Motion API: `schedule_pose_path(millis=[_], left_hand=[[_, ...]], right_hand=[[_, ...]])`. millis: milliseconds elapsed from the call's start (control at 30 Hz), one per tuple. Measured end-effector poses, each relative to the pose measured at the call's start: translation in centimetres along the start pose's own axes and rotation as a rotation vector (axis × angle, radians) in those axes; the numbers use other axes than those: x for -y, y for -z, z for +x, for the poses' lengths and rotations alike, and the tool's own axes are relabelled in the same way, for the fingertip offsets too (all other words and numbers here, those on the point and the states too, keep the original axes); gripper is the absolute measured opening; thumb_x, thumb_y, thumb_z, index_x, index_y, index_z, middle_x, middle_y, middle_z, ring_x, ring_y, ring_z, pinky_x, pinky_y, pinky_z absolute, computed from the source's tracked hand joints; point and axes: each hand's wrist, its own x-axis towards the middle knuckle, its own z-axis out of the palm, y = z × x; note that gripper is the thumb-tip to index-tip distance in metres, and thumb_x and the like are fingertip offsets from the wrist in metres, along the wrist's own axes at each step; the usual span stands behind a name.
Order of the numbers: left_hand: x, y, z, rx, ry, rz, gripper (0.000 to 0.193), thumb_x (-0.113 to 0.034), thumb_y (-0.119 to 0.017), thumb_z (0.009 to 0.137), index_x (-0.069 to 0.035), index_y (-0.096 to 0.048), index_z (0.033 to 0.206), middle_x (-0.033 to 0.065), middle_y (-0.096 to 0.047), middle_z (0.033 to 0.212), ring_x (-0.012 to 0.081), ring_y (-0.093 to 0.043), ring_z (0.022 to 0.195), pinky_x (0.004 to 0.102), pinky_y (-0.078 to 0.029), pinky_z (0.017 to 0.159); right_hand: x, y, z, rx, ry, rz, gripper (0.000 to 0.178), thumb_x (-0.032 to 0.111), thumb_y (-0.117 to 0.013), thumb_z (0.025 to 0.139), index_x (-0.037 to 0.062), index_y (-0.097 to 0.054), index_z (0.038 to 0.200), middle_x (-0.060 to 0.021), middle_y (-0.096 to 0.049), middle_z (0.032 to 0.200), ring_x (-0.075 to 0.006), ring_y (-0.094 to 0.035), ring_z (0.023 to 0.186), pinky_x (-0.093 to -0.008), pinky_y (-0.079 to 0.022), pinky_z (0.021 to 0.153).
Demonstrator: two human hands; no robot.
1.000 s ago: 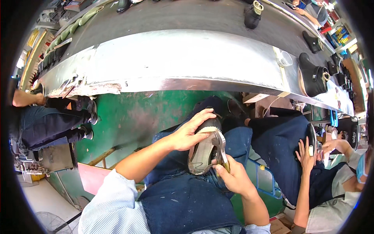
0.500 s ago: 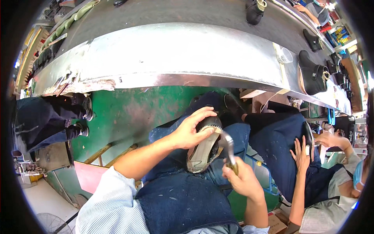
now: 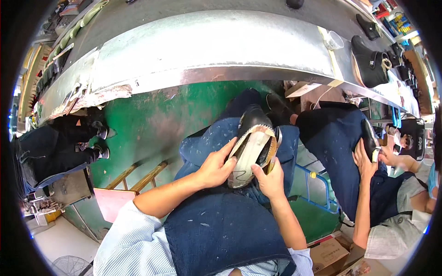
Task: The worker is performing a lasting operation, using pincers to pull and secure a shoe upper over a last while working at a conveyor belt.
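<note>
A black shoe upper on a last [image 3: 252, 147] lies bottom up on my lap, its toe pointing away from me. The pale insole faces up, with a gathered edge around the toe. Along its left side, my left hand [image 3: 217, 168] grips the shoe near the heel end. My right hand [image 3: 270, 180] is closed around the yellowish handle of a hammer-like tool [image 3: 277, 134], while its thumb presses on the insole's right edge. The tool's curved metal head shows beside the shoe's right side; the rest is mostly hidden.
A metal-edged workbench [image 3: 207, 43] spans the far side, with a black boot [image 3: 368, 62] at its right. To my right, a co-worker's hand [image 3: 365, 158] holds another black shoe [image 3: 369, 135]. A pink-topped stool [image 3: 113, 202] stands left; a cardboard box [image 3: 329, 255] sits lower right.
My left hand has slid from the toe to the shoe's left side near the heel. My right hand has moved up against the shoe, with the tool now alongside it.
</note>
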Motion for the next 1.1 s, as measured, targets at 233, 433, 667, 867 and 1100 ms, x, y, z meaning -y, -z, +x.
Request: schedule_pose_path(millis=[233, 433, 667, 867, 1100], left_hand=[[0.1, -1.4, 5.3, 0.384, 0.277, -0.435, 0.082, 0.011, -0.046, 0.072, -0.006, -0.035, 0.151, 0.0076, -0.053, 0.137, 0.0152, -0.052, 0.121, 0.0285, -0.04, 0.104], [-0.5, -1.1, 5.7, 0.59, 0.451, -0.7, 0.091, 0.013, -0.048, 0.068, -0.014, -0.032, 0.154, 0.0046, -0.054, 0.135, 0.0144, -0.056, 0.116, 0.0282, -0.046, 0.098], [1.4, -4.7, 2.9, 0.274, 0.086, 0.013, 0.102, -0.018, -0.075, 0.075, 0.008, -0.013, 0.151, 0.0262, -0.034, 0.15, 0.0303, -0.036, 0.14, 0.0335, -0.029, 0.115], [2.6, -5.8, 2.5, 0.222, 0.024, 0.032, 0.099, -0.016, -0.073, 0.077, 0.008, -0.012, 0.151, 0.0303, -0.028, 0.152, 0.0337, -0.029, 0.144, 0.0343, -0.022, 0.118], [1.9, -7.3, 2.1, 0.23, -0.012, 0.102, 0.099, -0.015, -0.066, 0.078, 0.011, -0.003, 0.15, 0.0324, -0.01, 0.156, 0.0372, -0.01, 0.149, 0.0359, -0.013, 0.121]], right_hand=[[-4.4, 0.3, -0.3, -0.003, -0.258, 0.262, 0.033, 0.011, -0.067, 0.081, -0.0039, -0.056, 0.108, -0.0086, -0.066, 0.086, -0.0151, -0.061, 0.071, -0.0295, -0.051, 0.066], [-5.1, 3.9, -0.1, 0.127, -0.176, 0.214, 0.032, 0.003, -0.065, 0.076, -0.0033, -0.055, 0.106, -0.0075, -0.064, 0.087, -0.0129, -0.06, 0.068, -0.0279, -0.05, 0.06], [-3.1, 9.9, -6.6, 0.297, -0.368, 0.199, 0.034, 0.01, -0.059, 0.092, -0.0014, -0.053, 0.124, -0.0054, -0.066, 0.092, -0.0133, -0.062, 0.076, -0.0293, -0.052, 0.069], [0.7, 10.1, -5.2, 0.395, 0.071, -0.5, 0.051, 0.01, -0.061, 0.088, -0.0095, -0.047, 0.134, -0.0302, -0.056, 0.126, -0.0426, -0.056, 0.117, -0.0432, -0.043, 0.103], [3.0, 10.7, -2.1, 0.523, 0.157, -0.735, 0.056, 0.01, -0.062, 0.088, -0.0103, -0.043, 0.136, -0.0322, -0.054, 0.127, -0.0425, -0.054, 0.119, -0.0428, -0.042, 0.105]])
